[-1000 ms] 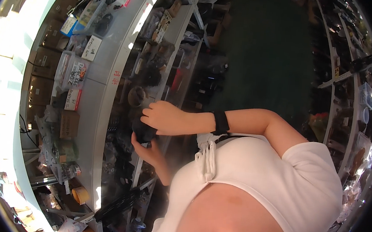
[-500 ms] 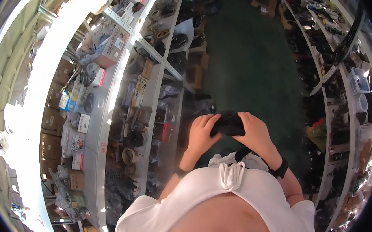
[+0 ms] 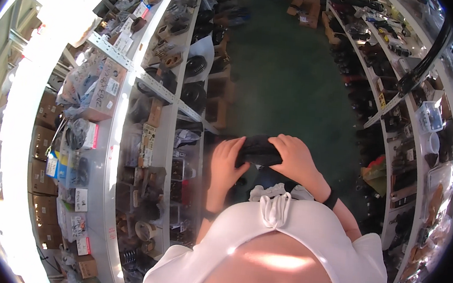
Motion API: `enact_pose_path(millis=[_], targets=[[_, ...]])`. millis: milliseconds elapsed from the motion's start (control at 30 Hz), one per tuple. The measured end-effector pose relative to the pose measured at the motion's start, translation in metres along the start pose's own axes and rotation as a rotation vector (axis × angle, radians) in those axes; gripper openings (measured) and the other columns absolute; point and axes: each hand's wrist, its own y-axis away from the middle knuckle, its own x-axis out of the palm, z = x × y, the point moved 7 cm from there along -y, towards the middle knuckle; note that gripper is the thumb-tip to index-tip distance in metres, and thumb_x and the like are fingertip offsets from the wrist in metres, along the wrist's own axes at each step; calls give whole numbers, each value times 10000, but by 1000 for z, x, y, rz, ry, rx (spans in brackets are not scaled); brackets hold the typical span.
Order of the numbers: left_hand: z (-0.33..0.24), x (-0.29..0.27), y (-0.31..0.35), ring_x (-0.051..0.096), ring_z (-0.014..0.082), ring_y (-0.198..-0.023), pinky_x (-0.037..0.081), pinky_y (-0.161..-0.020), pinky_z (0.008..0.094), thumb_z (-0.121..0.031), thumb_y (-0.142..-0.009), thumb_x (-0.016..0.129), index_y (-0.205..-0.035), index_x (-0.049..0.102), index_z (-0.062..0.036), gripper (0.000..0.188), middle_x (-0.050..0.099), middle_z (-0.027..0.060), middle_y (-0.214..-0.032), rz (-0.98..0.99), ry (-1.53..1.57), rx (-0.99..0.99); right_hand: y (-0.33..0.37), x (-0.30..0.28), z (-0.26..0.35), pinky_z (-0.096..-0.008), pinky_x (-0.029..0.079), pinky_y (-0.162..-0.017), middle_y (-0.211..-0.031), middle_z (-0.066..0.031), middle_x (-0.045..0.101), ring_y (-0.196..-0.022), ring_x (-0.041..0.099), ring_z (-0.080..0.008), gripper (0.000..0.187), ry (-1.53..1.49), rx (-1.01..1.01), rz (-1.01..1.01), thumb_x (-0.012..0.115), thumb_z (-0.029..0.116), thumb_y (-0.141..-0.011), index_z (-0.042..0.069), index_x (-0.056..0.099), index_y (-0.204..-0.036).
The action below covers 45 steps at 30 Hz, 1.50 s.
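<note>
Held out in front of my waist is a black object (image 3: pixel 259 150), wide and soft-edged; its exact kind I cannot make out. My left hand (image 3: pixel 227 160) grips its left end, thumb on the near side and fingers over the far side. The opposite end is in my right hand (image 3: pixel 296 159), held the same way. Both hands are closed on it, at about the same height above the aisle floor. Its underside is hidden.
A green floor (image 3: pixel 290 88) runs between two rows of shelving. The left shelf (image 3: pixel 105 185) carries bagged parts and a cardboard box (image 3: pixel 104 89). On the right stand a clear plastic bin (image 3: pixel 429 117) and a hanging black cable (image 3: pixel 426 64). Another carton (image 3: pixel 309 13) lies far ahead.
The shelves and aisle have shifted left in view. Both hands still hold the black object, which now appears farther left and more stretched out, less curved than before.
</note>
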Motion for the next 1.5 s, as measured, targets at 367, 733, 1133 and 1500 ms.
enact_pose_path(millis=[367,733,1133,1500], targets=[[124,-63,-65,488,292,-1051,376,-910,391,-4,-574,633,-1123,557,-67,558,546,87,-1122,-336,-185,-182,-184,72,10,-348,430,-789,-992,-122,531,-907,526,-286,599,28,-344,235,732,233,-618,17,494,-1123],[204,-124,-119,483,290,-1033,359,-911,413,17,-663,581,-1053,595,-50,396,559,72,-1094,-768,-655,-330,-352,120,28,-352,421,-798,-1092,-106,518,-933,500,-277,614,-397,-580,145,691,59,-582,55,521,-1172],[345,-190,-256,521,308,-1006,415,-846,415,24,-651,599,-1088,550,-54,446,561,105,-1086,-706,-983,-745,-574,193,48,-357,413,-814,-1123,-58,519,-933,470,-262,586,-435,-845,163,680,86,-623,70,508,-1182],[413,-183,-328,558,270,-906,455,-798,355,-8,-668,572,-1001,595,-51,336,607,90,-943,-637,-976,-893,-641,244,7,-355,398,-842,-1100,-90,562,-978,508,-249,572,-364,-756,279,666,124,-660,58,486,-1198]])
